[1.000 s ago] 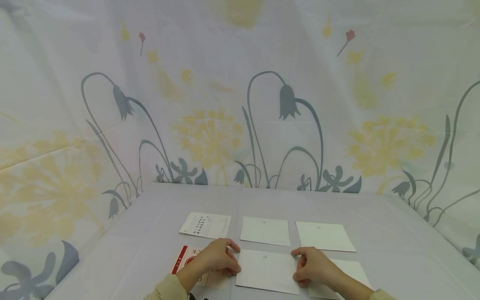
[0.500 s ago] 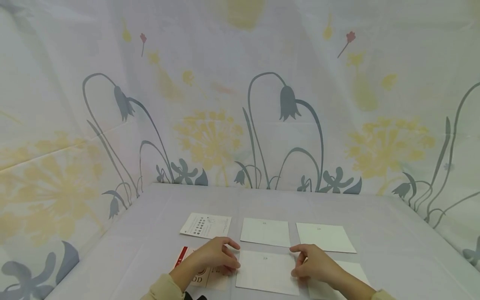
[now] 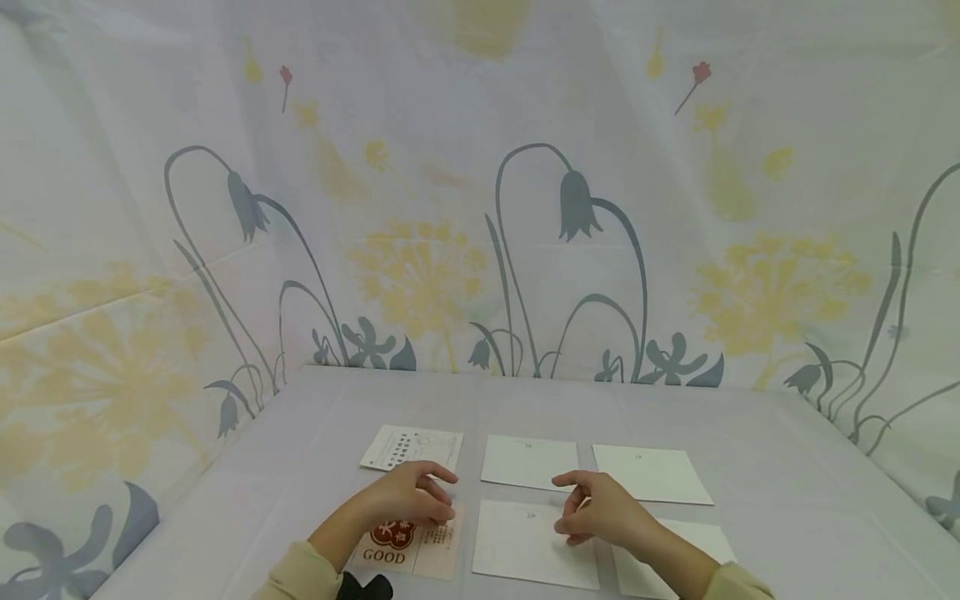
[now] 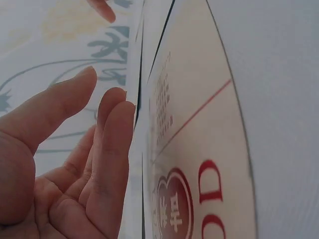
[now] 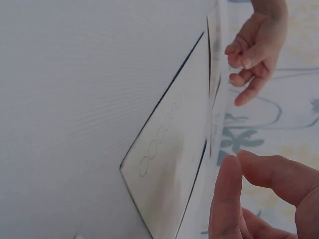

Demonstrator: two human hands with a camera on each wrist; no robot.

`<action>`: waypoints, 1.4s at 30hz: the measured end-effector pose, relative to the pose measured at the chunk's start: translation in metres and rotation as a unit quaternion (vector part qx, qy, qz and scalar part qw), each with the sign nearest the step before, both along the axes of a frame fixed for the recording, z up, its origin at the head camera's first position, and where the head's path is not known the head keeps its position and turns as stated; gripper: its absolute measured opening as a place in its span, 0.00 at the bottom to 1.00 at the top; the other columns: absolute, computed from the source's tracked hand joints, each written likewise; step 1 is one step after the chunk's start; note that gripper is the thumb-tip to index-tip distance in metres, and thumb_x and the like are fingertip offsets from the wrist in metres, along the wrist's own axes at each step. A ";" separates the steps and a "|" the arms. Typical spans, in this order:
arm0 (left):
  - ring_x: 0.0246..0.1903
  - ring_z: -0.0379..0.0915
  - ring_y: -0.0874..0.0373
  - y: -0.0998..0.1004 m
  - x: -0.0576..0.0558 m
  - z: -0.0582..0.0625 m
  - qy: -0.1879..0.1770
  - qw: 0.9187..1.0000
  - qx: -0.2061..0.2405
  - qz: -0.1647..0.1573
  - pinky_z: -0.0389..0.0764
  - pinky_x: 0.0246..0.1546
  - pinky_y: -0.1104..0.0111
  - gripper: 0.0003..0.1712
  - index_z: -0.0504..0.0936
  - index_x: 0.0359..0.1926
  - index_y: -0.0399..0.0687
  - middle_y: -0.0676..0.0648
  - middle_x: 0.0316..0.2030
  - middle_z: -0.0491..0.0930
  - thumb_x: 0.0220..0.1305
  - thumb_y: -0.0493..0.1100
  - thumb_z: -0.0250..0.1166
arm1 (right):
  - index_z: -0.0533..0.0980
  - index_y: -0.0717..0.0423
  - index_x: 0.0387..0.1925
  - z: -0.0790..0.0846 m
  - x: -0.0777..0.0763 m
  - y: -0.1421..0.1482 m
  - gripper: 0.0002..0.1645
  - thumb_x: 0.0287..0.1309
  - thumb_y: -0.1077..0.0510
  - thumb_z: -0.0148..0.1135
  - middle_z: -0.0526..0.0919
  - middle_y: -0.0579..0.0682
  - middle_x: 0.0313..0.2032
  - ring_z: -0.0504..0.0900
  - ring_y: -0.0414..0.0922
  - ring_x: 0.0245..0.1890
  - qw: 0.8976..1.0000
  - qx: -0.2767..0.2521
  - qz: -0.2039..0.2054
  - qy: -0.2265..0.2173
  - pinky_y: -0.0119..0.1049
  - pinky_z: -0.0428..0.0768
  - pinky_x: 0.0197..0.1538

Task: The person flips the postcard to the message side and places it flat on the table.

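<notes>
My left hand (image 3: 408,496), its fingers loosely bent and holding nothing, hovers over a cream card with red print (image 3: 420,560) that reads GOOD. In the left wrist view, that card (image 4: 199,109) lies just beside the fingers. My right hand (image 3: 603,510) is raised over the right part of the front middle white card (image 3: 517,542), which lies flat. Nothing is between its thumb and fingers; the right wrist view shows the fingertips (image 5: 229,167) close together, apart from a white card (image 5: 169,144). The front right white card (image 3: 701,537) is partly hidden under this arm.
Behind lie a printed card with dark characters (image 3: 431,442) at left, a white card (image 3: 528,458) in the middle and another white card (image 3: 652,471) at right. A black object (image 3: 366,587) sits by my left wrist. A flower-patterned curtain (image 3: 480,208) rises behind the table (image 3: 540,404).
Both hands have come away from the side edges of the front middle card. The left moved left over the printed card; the right rose and shifted left. The cards stayed put.
</notes>
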State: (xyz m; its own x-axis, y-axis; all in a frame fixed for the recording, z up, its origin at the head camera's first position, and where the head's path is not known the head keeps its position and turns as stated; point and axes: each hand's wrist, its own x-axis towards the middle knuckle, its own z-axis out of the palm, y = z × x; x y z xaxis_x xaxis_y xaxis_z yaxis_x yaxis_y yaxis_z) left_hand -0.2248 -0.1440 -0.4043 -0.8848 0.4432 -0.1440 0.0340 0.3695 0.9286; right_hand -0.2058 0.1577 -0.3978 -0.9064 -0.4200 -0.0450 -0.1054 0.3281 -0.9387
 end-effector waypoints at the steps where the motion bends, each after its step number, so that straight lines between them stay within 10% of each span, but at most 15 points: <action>1: 0.30 0.80 0.52 -0.002 0.000 0.000 0.002 1.000 -0.001 0.003 0.82 0.31 0.62 0.28 0.72 0.54 0.33 0.44 0.33 0.78 0.52 0.35 0.69 | 0.64 0.77 0.56 0.000 -0.001 -0.002 0.38 0.41 0.70 0.69 0.71 0.53 0.26 0.79 0.45 0.23 1.000 -0.004 0.002 0.002 0.41 0.83 0.31; 33: 0.31 0.75 0.56 -0.054 -0.023 -0.003 0.093 0.982 -0.076 0.147 0.80 0.33 0.64 0.24 0.78 0.48 0.39 0.47 0.35 0.77 0.49 0.40 0.72 | 0.69 0.71 0.54 -0.006 -0.025 -0.065 0.32 0.44 0.69 0.68 0.74 0.52 0.26 0.78 0.43 0.25 0.998 -0.058 -0.010 0.020 0.39 0.82 0.32; 42: 0.32 0.74 0.56 -0.063 -0.037 -0.002 0.106 0.981 -0.080 0.143 0.79 0.32 0.65 0.23 0.78 0.47 0.39 0.47 0.36 0.77 0.49 0.41 0.72 | 0.71 0.68 0.52 -0.010 -0.035 -0.082 0.30 0.45 0.68 0.68 0.73 0.52 0.27 0.77 0.43 0.23 0.998 -0.047 -0.033 0.031 0.37 0.82 0.31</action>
